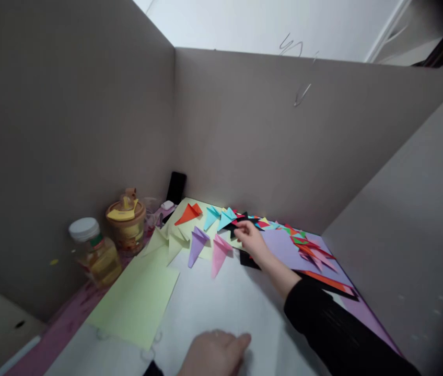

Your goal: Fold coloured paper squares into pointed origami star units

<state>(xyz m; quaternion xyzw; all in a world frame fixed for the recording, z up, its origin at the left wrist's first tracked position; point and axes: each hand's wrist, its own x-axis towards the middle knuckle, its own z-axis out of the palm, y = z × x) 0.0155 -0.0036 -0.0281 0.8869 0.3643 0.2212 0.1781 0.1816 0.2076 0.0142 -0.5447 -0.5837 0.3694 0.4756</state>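
Observation:
My right hand (249, 239) reaches over the far part of the table, its fingers drawn together beside a cyan folded paper piece (227, 218) and some black folded paper. Whether anything is pinched in the fingertips is too small to see. Near the front edge my left hand (216, 354) rests curled above white paper, nothing visible in it. Between the hands and the back stand a pink folded piece (220, 253), a purple one (197, 246), an orange-red one (189, 213) and a second cyan one (211, 217). Pale yellow folded pieces (176, 242) stand to their left.
A pale green sheet (139, 303) lies front left. Along the left edge are a white-lidded jar (98, 256), a brown cup (126, 224) and a dark phone (176, 187). Colourful folded papers (311, 248) and a lilac sheet (282, 248) lie right. Grey partitions (253, 130) enclose the table.

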